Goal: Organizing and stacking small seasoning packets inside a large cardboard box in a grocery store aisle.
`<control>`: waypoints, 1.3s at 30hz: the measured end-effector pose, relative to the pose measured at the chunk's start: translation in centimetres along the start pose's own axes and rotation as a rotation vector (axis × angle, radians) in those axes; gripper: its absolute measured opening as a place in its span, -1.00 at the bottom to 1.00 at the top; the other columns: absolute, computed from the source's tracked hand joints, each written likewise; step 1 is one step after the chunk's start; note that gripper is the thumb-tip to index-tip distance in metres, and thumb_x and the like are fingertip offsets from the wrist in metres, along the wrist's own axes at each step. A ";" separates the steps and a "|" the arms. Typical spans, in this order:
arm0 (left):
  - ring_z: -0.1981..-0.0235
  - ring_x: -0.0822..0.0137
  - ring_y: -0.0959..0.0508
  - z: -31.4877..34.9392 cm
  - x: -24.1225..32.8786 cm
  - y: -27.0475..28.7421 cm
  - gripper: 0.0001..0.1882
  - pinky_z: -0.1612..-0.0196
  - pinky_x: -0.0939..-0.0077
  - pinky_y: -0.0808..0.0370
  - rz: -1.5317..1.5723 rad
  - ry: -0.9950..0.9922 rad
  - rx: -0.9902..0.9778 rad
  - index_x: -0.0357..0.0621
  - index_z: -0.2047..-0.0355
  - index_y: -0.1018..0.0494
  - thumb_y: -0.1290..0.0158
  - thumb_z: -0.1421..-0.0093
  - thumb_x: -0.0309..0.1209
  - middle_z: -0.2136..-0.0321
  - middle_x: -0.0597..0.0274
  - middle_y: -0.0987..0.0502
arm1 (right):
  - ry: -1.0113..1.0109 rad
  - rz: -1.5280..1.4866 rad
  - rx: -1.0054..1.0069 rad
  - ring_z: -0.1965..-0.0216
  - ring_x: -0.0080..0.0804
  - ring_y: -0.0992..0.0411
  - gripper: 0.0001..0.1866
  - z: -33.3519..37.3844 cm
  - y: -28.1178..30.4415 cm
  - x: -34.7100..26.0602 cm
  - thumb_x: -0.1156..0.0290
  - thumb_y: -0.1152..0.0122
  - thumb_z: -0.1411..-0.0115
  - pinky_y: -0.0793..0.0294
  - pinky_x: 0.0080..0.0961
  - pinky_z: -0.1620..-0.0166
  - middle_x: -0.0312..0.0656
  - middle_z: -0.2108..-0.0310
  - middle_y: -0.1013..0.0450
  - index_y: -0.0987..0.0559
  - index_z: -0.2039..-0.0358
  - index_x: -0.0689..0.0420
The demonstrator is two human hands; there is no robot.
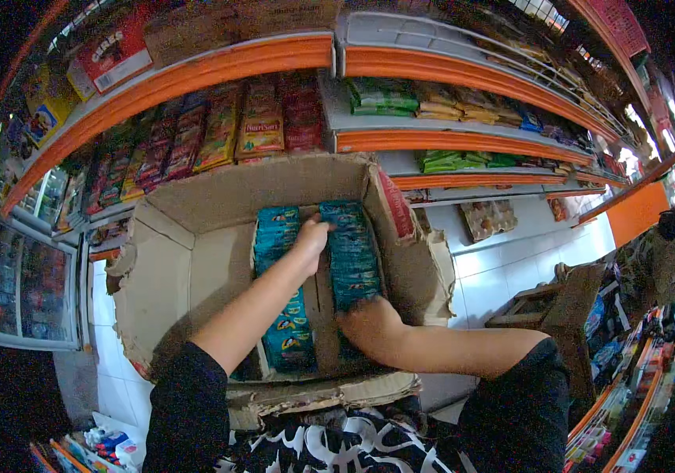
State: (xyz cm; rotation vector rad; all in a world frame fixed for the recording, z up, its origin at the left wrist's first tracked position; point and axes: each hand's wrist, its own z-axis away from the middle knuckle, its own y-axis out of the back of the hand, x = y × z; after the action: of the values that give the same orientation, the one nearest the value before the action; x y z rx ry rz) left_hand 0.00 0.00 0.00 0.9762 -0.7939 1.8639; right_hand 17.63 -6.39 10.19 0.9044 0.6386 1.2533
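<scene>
Inside a worn cardboard box (219, 260) in front of me stand two rows of teal sachets, packed close together. My left hand (315, 234) reaches to the far end of the right row of sachets (353, 252), its fingers closed against the row's edge. At the near end of the same row my right hand (371, 322) is curled round the packets, with its fingertips partly hidden. The left row of sachets (289, 343) lies beside it across a narrow gap, partly covered by my left forearm.
Orange-edged shelves (432, 142) with packaged goods rise beyond the box. A glass-fronted cabinet (26, 276) stands at the left. On the right are a wooden bench (550, 307) and an egg tray (489, 219). The box's torn flaps (432, 276) stick out.
</scene>
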 end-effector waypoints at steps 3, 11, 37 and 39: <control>-0.14 0.08 -0.21 -1.0 1.1 1.3 -0.42 -0.16 0.24 -0.10 -0.004 0.048 -0.139 -0.29 -0.08 -0.19 0.06 -0.12 -0.20 -0.10 -0.08 -0.24 | -0.077 0.025 0.010 0.14 -0.28 -0.42 -0.71 -1.0 -0.6 0.9 0.36 0.01 -0.08 -0.39 -0.32 0.28 -0.13 0.23 -0.47 -0.48 0.15 0.01; 0.17 0.27 -0.48 10.3 10.5 7.9 -0.59 0.06 0.46 -0.36 -0.668 -0.432 -0.214 -0.28 0.15 -0.44 0.05 -0.19 -0.16 0.21 0.07 -0.52 | -0.077 -0.003 0.115 0.49 -0.31 -0.52 -0.90 0.7 -0.1 0.6 0.38 -0.10 0.01 -0.45 -0.40 0.47 -0.21 0.55 -0.52 -0.58 0.52 0.04; 0.34 0.16 -0.50 20.1 8.8 8.9 -0.70 0.21 0.30 -0.43 -0.728 -0.373 -0.360 -0.16 0.21 -0.42 -0.10 0.00 -0.43 0.38 0.05 -0.49 | -0.070 -0.891 0.969 0.45 -0.46 -0.40 -0.93 1.6 4.6 2.4 0.56 -0.11 -0.11 -0.37 -0.58 0.34 -0.14 0.50 -0.42 -0.46 0.37 0.26; 0.26 0.07 -0.51 17.8 6.9 6.5 -0.63 0.17 0.25 -0.43 -0.966 -0.575 -0.532 -0.14 0.17 -0.41 -0.13 0.02 -0.37 0.31 -0.02 -0.51 | -0.137 -0.972 1.095 0.41 -0.13 -0.45 -0.92 1.4 5.1 2.5 0.49 -0.13 -0.09 -0.42 -0.40 0.35 -0.04 0.47 -0.45 -0.47 0.40 0.22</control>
State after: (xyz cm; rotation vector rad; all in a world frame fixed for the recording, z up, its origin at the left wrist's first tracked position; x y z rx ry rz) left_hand -2.54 -14.55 13.83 1.2386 -0.8552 0.5064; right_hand 16.70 -3.98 15.41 1.2763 1.4703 -0.1214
